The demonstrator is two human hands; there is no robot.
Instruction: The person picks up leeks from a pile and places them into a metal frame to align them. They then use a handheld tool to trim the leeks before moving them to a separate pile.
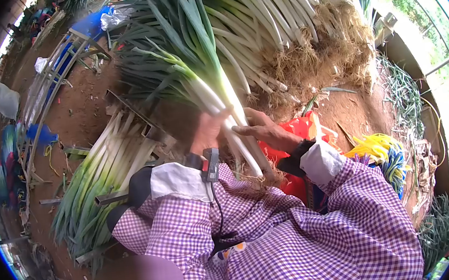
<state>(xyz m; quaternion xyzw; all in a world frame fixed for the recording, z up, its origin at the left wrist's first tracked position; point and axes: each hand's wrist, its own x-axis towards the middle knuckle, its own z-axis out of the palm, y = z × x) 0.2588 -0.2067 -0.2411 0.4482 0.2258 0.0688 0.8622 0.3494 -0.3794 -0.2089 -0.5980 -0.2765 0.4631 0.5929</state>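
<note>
Close to my lap I hold a few large green onions (229, 93), their white stems and roots toward me and dark leaves pointing away. My left hand (210, 130), partly blurred, is closed around the stems from the left. From the right, my right hand (267, 129) grips the same stems, its thumb and fingers pressed on them. The stems' root ends hang just below my hands, above my checked smock. Just beyond, a large pile of green onions (271, 9) lies with shaggy brown roots (324, 47) turned to the right.
On the left, another bunch of green onions (102, 169) rests on a metal frame (111, 196). Red plastic (295, 184) lies beside my right forearm, with yellow and blue ties (382, 156) farther right. Loose leaves (403, 94) are heaped near the right wall.
</note>
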